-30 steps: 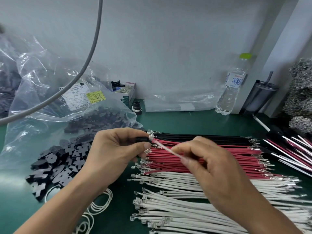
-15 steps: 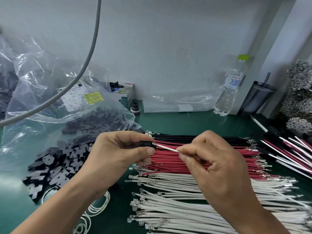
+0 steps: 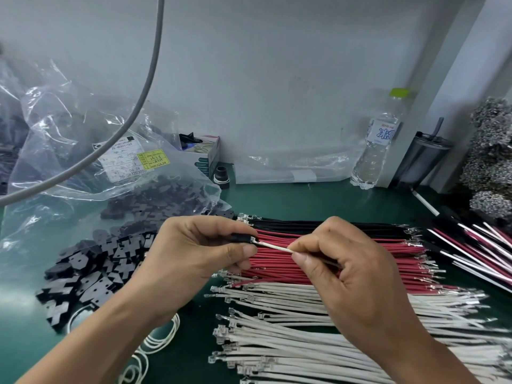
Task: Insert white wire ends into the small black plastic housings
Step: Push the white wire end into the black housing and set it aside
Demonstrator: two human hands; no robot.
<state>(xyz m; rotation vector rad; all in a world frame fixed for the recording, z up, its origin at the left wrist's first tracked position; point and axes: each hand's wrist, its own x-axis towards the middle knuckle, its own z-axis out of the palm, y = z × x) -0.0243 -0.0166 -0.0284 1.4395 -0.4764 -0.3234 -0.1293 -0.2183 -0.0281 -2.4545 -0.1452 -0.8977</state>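
My left hand pinches a small black housing between thumb and forefinger, above the wire rows. My right hand pinches a white wire close to its end. The wire's metal tip touches the housing's opening at its right side; how deep it sits I cannot tell. Below the hands lies a row of white wires with metal terminals at their left ends. A heap of loose black housings lies on the green mat to the left.
Red wires and black wires lie in rows behind the white ones. A clear bag of black parts stands at the left, a water bottle and a dark cup at the back right. White loops lie near my left forearm.
My right hand has slid the white wire leftward, bringing its tip up to the housing. My left hand holds the housing in about the same place.
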